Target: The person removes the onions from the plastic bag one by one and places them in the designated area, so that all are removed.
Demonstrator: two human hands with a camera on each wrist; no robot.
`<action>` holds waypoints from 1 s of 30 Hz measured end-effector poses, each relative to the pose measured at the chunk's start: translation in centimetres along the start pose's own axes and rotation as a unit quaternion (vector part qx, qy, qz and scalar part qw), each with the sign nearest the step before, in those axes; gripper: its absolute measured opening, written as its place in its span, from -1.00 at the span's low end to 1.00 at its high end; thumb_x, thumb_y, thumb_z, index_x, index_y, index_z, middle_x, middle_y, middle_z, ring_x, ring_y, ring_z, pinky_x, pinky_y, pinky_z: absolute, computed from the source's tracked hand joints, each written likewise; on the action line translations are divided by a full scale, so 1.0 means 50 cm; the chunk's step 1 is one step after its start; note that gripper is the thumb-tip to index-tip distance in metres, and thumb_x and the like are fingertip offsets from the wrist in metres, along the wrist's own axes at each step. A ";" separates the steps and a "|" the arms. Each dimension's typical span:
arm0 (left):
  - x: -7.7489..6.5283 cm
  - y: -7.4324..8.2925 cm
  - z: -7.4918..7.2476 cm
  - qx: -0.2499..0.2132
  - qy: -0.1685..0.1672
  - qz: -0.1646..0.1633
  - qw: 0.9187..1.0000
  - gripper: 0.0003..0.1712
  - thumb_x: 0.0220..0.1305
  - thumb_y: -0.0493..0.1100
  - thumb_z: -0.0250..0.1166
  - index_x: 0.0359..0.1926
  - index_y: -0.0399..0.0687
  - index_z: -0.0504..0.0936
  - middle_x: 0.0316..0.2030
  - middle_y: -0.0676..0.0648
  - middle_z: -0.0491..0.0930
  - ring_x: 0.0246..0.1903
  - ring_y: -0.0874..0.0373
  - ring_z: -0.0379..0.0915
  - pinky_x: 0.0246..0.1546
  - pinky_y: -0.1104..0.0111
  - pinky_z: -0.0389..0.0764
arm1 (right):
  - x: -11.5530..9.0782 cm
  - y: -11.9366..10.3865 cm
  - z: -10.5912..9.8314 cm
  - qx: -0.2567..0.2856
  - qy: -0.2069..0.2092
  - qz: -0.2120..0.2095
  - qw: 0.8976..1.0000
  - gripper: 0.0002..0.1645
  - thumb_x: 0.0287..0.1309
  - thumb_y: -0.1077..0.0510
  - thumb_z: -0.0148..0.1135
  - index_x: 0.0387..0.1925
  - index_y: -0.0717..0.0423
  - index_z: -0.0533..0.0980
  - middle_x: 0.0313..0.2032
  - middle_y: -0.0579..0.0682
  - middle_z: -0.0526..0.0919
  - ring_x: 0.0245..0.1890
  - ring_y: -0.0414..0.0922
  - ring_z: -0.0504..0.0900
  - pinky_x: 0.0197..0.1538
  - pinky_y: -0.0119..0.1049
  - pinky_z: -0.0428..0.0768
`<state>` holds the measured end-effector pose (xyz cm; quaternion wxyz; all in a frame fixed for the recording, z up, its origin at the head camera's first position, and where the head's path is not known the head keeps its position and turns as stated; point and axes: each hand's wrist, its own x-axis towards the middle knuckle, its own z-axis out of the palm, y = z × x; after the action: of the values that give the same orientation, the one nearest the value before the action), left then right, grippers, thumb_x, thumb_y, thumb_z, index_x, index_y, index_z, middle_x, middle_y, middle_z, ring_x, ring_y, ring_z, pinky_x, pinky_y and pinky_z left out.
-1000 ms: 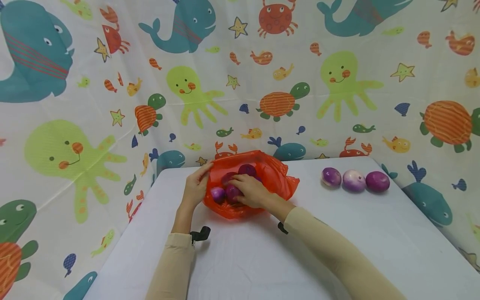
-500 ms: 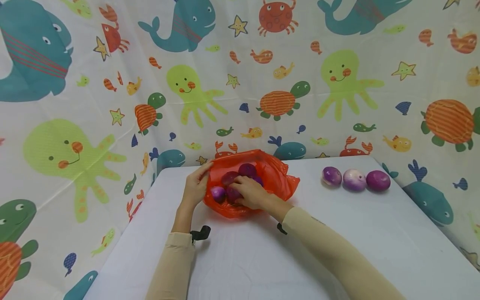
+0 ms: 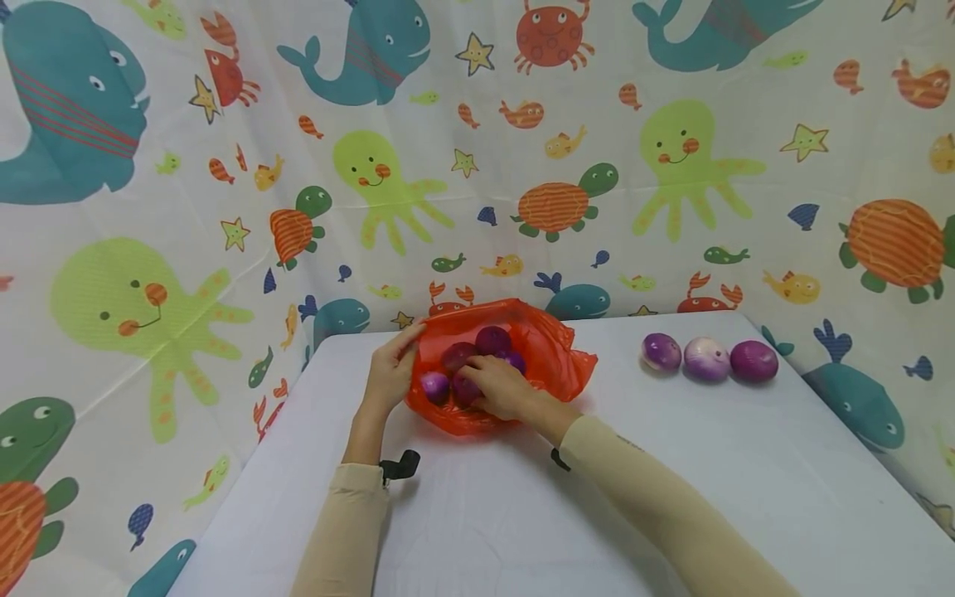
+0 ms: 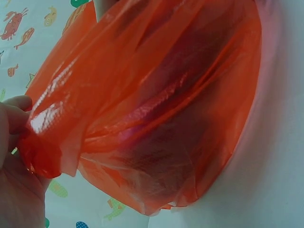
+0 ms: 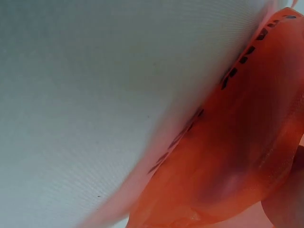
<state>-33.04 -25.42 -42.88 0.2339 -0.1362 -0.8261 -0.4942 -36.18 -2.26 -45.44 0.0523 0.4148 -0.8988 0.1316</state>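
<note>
A red plastic bag (image 3: 555, 352) lies with its mouth spread on the table, printed with dark marks in the right wrist view. My left hand (image 3: 388, 373) pinches its left rim; in the left wrist view the thumb and fingers (image 4: 19, 102) hold the gathered plastic. Reaching inside the bag, my right hand (image 3: 501, 386) grips a red onion (image 3: 464, 390), partly covered by the fingers. Around it sit a smaller purple onion (image 3: 435, 386), a dark one behind (image 3: 458, 356) and another dark onion (image 3: 493, 340). The right wrist view mostly shows the bag's outside (image 5: 228, 142).
Three onions stand in a row at the table's back right: a purple-and-white one (image 3: 661, 353), a paler onion (image 3: 705, 360) and a deep purple onion (image 3: 753, 362). The white table (image 3: 462, 514) meets a sea-animal curtain (image 3: 462, 224) behind and at the left.
Both hands stay almost in place. Inside the bag, the right hand shifts very slightly on the onion. The bag and the row of onions have not moved.
</note>
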 end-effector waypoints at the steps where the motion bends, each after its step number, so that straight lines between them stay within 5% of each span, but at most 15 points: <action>1: 0.000 0.000 0.000 0.003 0.001 0.000 1.000 -0.53 0.56 -0.35 0.10 0.39 -0.05 0.57 0.42 -0.18 0.50 0.46 -0.13 0.38 0.40 -0.04 0.45 | 0.000 0.001 0.001 -0.003 0.000 -0.003 1.000 -0.27 0.18 0.04 0.53 0.38 -0.12 0.50 0.39 0.03 0.49 0.38 0.04 0.47 0.45 0.01 0.52; 13: -0.001 -0.003 0.002 0.005 -0.001 -0.002 1.000 -0.53 0.57 -0.32 0.10 0.40 -0.01 0.56 0.43 -0.14 0.49 0.44 -0.13 0.40 0.37 -0.03 0.50 | -0.007 0.012 0.001 0.026 0.018 -0.011 0.999 -0.28 0.14 0.07 0.56 0.34 -0.14 0.55 0.36 0.03 0.50 0.39 0.04 0.46 0.45 0.04 0.51; 30: -0.001 -0.004 0.001 0.010 0.000 0.001 1.000 -0.52 0.57 -0.33 0.10 0.40 0.00 0.56 0.42 -0.11 0.51 0.44 -0.13 0.41 0.37 -0.02 0.49 | -0.059 0.024 -0.057 0.112 0.163 -0.048 0.979 -0.35 0.07 0.14 0.61 0.22 -0.10 0.61 0.34 0.10 0.51 0.36 0.08 0.45 0.22 0.00 0.71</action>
<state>-33.12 -25.45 -43.06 0.2354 -0.1346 -0.8308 -0.4861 -35.22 1.43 -43.52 0.1580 0.4335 -0.8368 0.2947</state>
